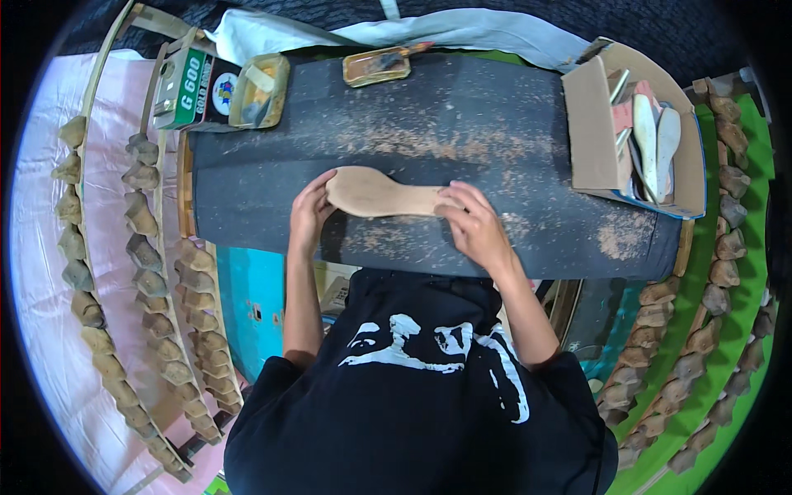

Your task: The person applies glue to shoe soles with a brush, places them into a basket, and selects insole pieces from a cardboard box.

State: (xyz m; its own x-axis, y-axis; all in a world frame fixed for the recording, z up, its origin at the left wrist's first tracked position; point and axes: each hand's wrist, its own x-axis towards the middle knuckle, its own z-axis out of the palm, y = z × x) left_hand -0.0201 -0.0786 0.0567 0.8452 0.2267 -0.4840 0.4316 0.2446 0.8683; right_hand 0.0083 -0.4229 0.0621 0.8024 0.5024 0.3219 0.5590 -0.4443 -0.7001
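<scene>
There was room to pass over the crumb-strewn dark tabletop (346,107) between the sole-shaped piece (363,191) and the yellowish tray (378,80); the left hand (310,208) and right hand (476,227), gripping that piece, barred the near middle; the tin (180,92) and tub (279,101) blocked the far left corner; the cardboard box (591,140), the far right.

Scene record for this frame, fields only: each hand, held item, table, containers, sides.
left hand: grips wide end of tan sole
right hand: grips narrow end
sole contact with table: unclear
table: dark, strewn with brown crumbs
far left: tin, yellowish tub
far middle: shallow tray
right: cardboard box, pale sole-shaped pieces inside
both sides: rows of brown blocks
</scene>
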